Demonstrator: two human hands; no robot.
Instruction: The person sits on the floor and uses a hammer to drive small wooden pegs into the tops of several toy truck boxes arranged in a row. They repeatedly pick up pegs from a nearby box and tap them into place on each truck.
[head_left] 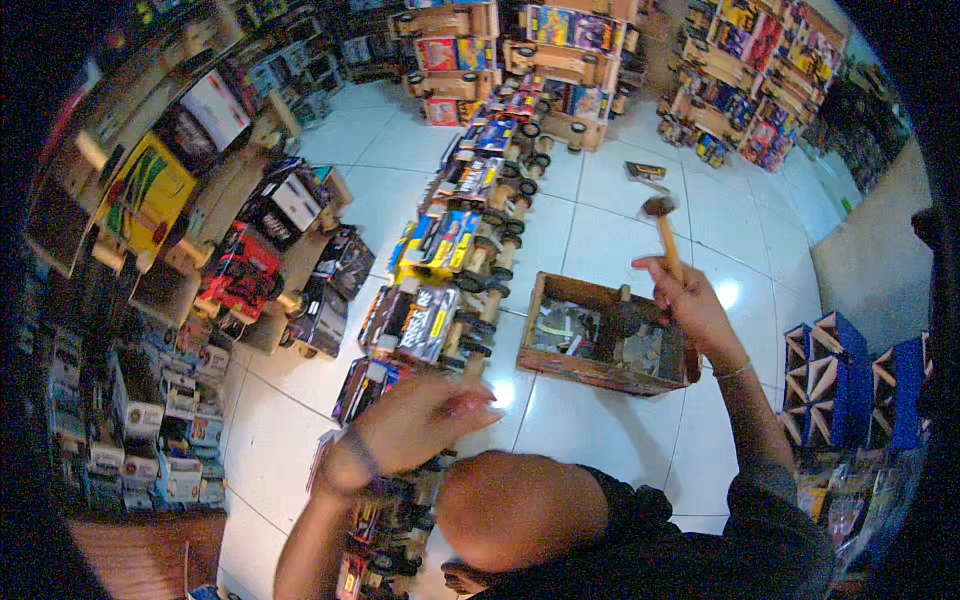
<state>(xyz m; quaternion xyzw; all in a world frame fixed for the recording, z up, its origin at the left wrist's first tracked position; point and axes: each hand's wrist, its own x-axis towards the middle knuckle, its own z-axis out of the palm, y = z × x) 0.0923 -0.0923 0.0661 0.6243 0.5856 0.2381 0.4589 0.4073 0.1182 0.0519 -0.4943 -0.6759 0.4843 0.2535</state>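
Observation:
My right hand [692,305] grips the wooden handle of a hammer [668,240], held up above the far right side of a wooden box [600,376]. The hammer's dark head points away from me. Over the near part of a long row of toy trucks [440,245] is my left hand [425,420], slightly blurred. Its fingers are drawn together at the tips, and what they pinch, if anything, cannot be made out. The trucks have bodies of colourful printed card and black wheels along their right side. Inside the box lie small loose pieces, too dim to name.
A small yellow-and-dark tool [645,170] lies on the white tiled floor [610,440] beyond the box. More toy trucks [250,270] are stacked at the left, and others [750,75] at the back. Blue folded card pieces [838,380] stand at the right. My bare knee [520,510] is close in front.

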